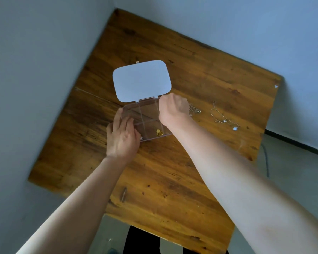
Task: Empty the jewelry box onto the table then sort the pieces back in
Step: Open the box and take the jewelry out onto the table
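Observation:
A clear plastic jewelry box [145,118] with inner dividers sits open on the wooden table [173,171], its pale lid [141,80] tilted back. Small gold pieces [159,132] lie in the near right compartment. My left hand [122,137] rests against the box's left near corner, fingers on its wall. My right hand [173,109] is curled at the box's right edge, with a silver chain [195,109] trailing from beside it onto the table; the fingertips are hidden. A thin necklace [223,117] with a pendant lies further right.
The table stands in a corner between pale walls [35,70]. Its right edge drops to a grey floor [292,171] with a dark cable. A small object peeks out behind the lid [137,61].

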{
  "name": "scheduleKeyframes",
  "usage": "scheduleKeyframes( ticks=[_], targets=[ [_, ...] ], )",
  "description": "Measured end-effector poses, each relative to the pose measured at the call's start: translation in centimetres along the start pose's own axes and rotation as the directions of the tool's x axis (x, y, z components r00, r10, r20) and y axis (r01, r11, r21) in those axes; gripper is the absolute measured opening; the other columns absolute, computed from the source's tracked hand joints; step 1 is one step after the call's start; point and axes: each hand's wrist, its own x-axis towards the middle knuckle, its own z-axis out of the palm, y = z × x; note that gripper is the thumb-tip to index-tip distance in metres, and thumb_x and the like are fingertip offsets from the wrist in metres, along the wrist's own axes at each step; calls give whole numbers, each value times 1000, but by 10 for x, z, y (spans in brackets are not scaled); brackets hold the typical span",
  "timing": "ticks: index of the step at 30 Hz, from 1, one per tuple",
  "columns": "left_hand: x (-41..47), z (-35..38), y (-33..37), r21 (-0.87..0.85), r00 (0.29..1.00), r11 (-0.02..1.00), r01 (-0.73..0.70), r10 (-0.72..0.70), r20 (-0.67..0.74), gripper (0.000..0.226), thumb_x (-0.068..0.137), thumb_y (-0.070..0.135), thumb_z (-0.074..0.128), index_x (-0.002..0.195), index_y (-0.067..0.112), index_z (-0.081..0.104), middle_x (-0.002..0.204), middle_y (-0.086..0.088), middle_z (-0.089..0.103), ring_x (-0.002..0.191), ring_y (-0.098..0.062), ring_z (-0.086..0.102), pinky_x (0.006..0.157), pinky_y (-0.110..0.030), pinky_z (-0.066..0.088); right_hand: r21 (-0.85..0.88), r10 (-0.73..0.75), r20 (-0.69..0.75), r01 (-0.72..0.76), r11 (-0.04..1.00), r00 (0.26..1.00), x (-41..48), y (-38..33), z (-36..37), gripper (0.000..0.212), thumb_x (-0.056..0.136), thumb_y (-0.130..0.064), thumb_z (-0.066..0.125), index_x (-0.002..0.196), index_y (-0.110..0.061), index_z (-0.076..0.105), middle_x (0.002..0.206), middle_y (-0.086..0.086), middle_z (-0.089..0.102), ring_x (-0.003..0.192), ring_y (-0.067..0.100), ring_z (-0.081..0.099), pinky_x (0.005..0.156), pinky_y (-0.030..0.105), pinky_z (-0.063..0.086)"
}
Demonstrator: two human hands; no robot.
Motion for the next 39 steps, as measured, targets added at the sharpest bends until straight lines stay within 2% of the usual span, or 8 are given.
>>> scheduleKeyframes(
  ticks=[7,13,20,25,28,31,35,39],
  targets=[
    [-1,5,-7,64,997,996,-68,70,-32,43,98,29,39,122,0,61,131,-15,59,148,-26,18,101,-53,35,104,84,9,-84,991,996,18,-15,9,26,86,6,62,107,-8,68,102,12,69,95,30,68,62,34,43],
    [0,-5,2,140,999,990,-33,33,3,35,97,27,42,116,6,63,124,-11,62,138,-31,32,95,-52,37,376,113,-30,-94,922,993,7,5,14,15,83,-14,76,72,-6,69,69,4,67,68,21,69,59,29,54],
    [-10,-17,14,132,998,991,20,-12,-64,25,92,25,58,107,5,59,112,-19,59,97,-37,55,79,-49,44,810,276,-262,55,583,925,-41,49,3,13,71,-26,73,84,-25,77,68,-18,67,66,-5,64,64,1,42],
    [-6,-26,21,199,986,973,-114,87,139,15,85,8,57,96,11,68,97,-10,67,91,-30,60,77,-39,45,971,500,-191,88,222,845,-73,90,11,15,78,-15,72,88,-26,73,84,3,76,78,21,75,74,42,63],
    [11,-34,27,315,951,943,-103,1,308,16,86,9,62,94,19,71,89,-4,69,80,-25,63,68,-32,43,960,532,-143,-13,278,835,-82,112,34,13,82,-19,72,88,-30,71,84,0,76,79,19,74,76,32,62],
    [29,-38,31,349,900,935,-68,-94,425,8,90,24,66,95,21,72,82,-2,67,70,-23,59,60,-30,42,834,500,-77,-219,507,863,-85,128,64,11,88,-25,73,98,-24,75,84,-8,74,81,12,71,70,10,46],
    [37,-36,36,414,891,901,-133,-74,449,10,88,25,70,97,22,71,91,-2,70,73,-22,58,57,-30,40,753,488,29,-340,563,872,-87,137,91,21,92,-27,71,109,-14,74,94,-1,75,86,13,65,85,20,45],
    [40,-34,35,399,899,912,-100,-89,430,14,83,28,76,94,21,70,83,-1,66,72,-22,58,57,-30,43,741,514,11,-353,572,858,-82,137,94,31,92,-32,69,119,-15,69,98,-1,69,99,18,61,82,20,37]
  ],
)
